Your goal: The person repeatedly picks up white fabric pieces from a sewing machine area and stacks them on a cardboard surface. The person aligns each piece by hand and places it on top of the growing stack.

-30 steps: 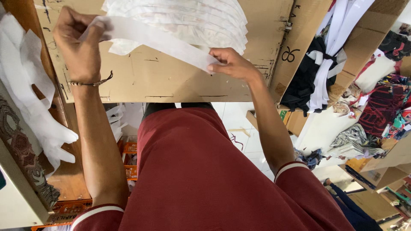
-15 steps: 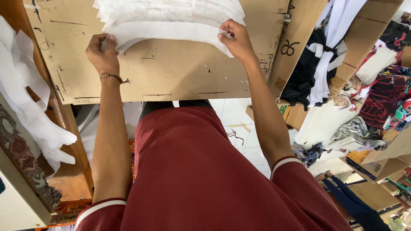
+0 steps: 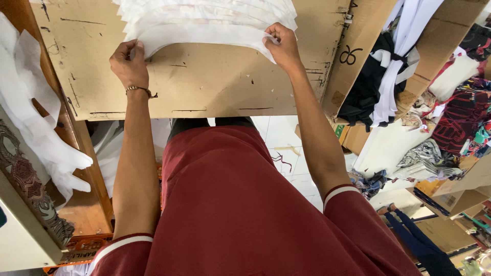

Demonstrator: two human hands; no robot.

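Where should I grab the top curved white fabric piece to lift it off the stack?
Pinch the curved white fabric piece at its two down-curving ends, from the near edge. That is where the left hand and right hand hold it; the tips overhang the cardboard sheet.

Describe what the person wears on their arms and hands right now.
Both hands, left hand and right hand, are bare, no gloves. A thin beaded bracelet circles the left wrist. Short maroon sleeves end in white trim; forearms are uncovered.
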